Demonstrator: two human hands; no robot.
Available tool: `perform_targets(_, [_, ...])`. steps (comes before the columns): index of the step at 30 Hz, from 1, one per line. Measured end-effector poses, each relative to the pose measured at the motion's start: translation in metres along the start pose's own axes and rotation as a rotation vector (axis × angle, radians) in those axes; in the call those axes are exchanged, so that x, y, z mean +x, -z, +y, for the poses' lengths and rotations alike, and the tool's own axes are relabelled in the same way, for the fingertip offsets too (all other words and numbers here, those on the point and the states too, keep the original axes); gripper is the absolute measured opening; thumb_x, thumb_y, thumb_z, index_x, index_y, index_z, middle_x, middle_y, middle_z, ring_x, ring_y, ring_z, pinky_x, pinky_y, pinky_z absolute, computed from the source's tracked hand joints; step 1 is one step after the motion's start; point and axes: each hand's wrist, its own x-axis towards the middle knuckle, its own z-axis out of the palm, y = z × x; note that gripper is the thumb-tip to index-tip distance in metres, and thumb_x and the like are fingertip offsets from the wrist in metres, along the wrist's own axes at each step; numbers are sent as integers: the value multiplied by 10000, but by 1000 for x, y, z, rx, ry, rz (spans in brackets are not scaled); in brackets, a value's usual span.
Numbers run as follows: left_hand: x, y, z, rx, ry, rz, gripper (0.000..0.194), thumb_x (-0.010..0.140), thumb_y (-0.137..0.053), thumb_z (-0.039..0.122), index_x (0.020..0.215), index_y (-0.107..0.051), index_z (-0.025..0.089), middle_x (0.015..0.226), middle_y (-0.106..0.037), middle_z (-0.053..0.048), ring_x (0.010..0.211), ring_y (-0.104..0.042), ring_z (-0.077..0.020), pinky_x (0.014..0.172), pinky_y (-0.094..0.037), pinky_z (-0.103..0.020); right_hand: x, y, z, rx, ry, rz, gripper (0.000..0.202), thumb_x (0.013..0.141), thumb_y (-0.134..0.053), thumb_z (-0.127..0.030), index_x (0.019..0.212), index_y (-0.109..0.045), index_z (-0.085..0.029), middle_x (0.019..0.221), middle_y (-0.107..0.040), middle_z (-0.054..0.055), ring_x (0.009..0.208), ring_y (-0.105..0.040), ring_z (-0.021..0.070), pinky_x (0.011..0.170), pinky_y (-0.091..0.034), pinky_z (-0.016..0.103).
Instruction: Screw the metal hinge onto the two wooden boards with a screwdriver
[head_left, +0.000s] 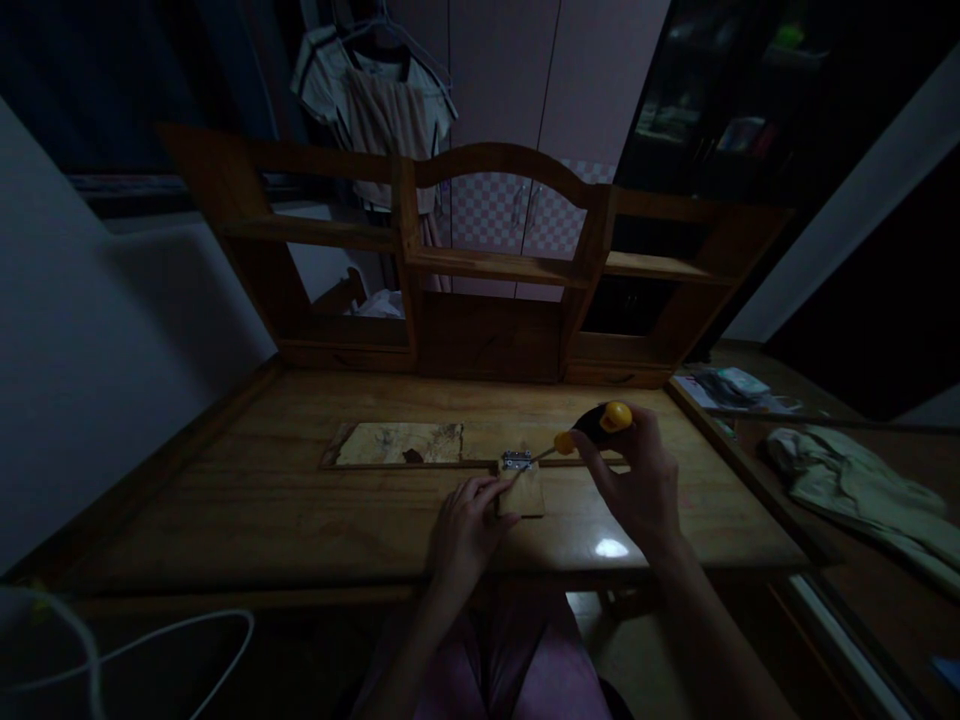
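Observation:
My right hand (641,475) is closed round a screwdriver with a black and yellow handle (600,422). Its thin shaft slants down to the left, and the tip meets a small metal hinge (517,460). The hinge lies at the far edge of a small wooden block (525,495). My left hand (474,515) rests at the block's left side, with fingers on its edge and top, pinning it against the desk. Whether the tip sits in a screw head is too small to make out.
Behind the hinge, a long board with a worn, peeling strip (397,443) lies on the wooden desk (300,520). A wooden shelf unit (495,265) rises at the desk's back. Pale cloth (847,480) lies at the right, and a white cable (172,625) loops at lower left.

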Motion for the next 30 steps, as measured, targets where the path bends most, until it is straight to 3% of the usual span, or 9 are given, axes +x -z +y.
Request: perform_targets(30, [0,0,0,-16,0,2,401,847,-731,413,1227,-688,294,1251,-658,-60,1160,-606,-268,1004,-477,-410,-2,-3,3,8,16,-16,433,820,-771,-312,1153,-516,-206,883,-691,30,709,-722,179,621,-583,283])
